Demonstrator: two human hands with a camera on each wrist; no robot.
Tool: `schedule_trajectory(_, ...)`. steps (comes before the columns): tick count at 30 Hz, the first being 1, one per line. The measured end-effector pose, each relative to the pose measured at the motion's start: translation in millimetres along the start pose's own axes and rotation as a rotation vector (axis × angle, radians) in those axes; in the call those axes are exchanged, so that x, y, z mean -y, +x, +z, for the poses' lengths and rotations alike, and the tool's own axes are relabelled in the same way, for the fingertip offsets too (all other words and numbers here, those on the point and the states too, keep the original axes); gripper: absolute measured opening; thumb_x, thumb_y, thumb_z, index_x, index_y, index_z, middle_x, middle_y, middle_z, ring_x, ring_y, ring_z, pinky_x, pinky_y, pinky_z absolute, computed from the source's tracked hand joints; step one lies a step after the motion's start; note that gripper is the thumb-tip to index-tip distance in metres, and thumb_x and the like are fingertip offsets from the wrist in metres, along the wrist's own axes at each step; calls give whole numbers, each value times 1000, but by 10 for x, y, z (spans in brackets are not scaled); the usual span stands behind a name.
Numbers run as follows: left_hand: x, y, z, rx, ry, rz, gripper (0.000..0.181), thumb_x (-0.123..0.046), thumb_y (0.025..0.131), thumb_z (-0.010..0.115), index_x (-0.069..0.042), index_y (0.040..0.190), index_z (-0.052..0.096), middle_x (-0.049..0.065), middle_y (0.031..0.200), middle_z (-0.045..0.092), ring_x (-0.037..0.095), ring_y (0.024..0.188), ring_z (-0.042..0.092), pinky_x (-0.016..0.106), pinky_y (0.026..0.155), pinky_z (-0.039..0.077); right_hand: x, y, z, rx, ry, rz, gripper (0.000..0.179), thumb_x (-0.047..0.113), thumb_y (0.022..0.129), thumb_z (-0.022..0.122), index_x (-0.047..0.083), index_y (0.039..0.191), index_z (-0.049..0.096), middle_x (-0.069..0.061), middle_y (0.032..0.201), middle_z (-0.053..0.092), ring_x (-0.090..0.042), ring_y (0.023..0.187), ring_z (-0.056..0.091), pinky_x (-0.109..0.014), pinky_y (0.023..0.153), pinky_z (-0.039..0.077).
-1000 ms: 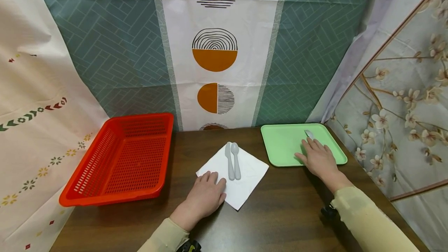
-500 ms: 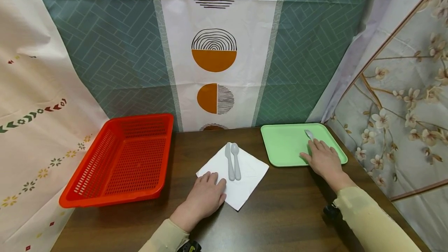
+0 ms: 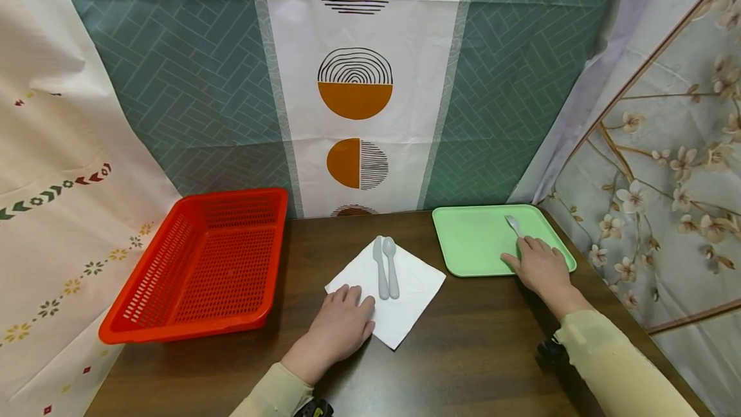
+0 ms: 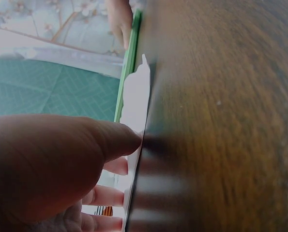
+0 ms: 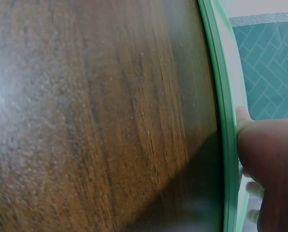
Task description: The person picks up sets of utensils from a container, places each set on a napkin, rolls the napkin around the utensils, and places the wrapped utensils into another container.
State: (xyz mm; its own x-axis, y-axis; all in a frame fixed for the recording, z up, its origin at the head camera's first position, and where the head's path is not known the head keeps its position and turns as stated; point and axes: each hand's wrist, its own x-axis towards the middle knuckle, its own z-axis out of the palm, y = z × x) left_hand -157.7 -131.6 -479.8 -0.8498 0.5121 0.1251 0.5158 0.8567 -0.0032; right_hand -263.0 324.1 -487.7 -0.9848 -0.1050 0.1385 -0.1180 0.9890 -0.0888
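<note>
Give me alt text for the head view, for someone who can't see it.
A person's left hand rests on the edge of a napkin bearing a knife and spoon; the right hand partly covers a utensil on a green tray. A red basket stands at left on the table.

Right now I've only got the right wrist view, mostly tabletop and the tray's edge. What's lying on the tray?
Observer: A grey utensil; its head shows on the green tray, just beyond the fingers of the right hand.
Operator: Where's the left hand?
Observer: The left hand rests at the near left edge of a white napkin.
Operator: Anything on that napkin?
Observer: Yes, a knife and a spoon, side by side.
</note>
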Motion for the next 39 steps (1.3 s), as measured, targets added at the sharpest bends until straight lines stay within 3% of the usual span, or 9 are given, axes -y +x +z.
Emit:
schedule_trajectory(9,2,0,0,6,-7,1,30,-32,103,76,-11,123,69,21,127,64,45,125,62,63,104,53,3,9,-18,7,-7,15,71,45,114,56,-16,151,51,-38,152,51,-60,142,46,-78,112,35)
schedule_trajectory(17,7,6,13,20,-8,-5,31,-33,103,76,-11,124,69,20,129,64,45,126,61,62,105,52,-57,43,22,-40,-31,1,64,42,113,62,-15,142,58,-38,141,60,-61,129,55,-77,98,46)
schedule_trajectory(25,10,2,20,-17,12,10,29,-32,102,77,-11,119,68,20,124,64,45,122,62,62,102,53,-69,58,8,-112,-49,-27,34,21,107,71,-10,120,69,-33,124,69,-58,119,60,-74,89,51)
schedule_trajectory(32,11,1,9,-13,10,6,29,-32,103,76,-10,120,67,20,125,64,44,122,62,61,103,53,-43,57,18,-197,-26,-47,12,8,102,71,0,93,70,-24,97,71,-53,95,64,-68,71,53)
schedule_trajectory(39,8,-2,23,-6,14,2,29,-33,103,76,-11,120,67,20,125,63,44,123,62,61,103,53,-18,63,28,-228,31,-28,5,2,100,71,-1,102,74,-20,88,68,-48,85,63,-64,65,52)
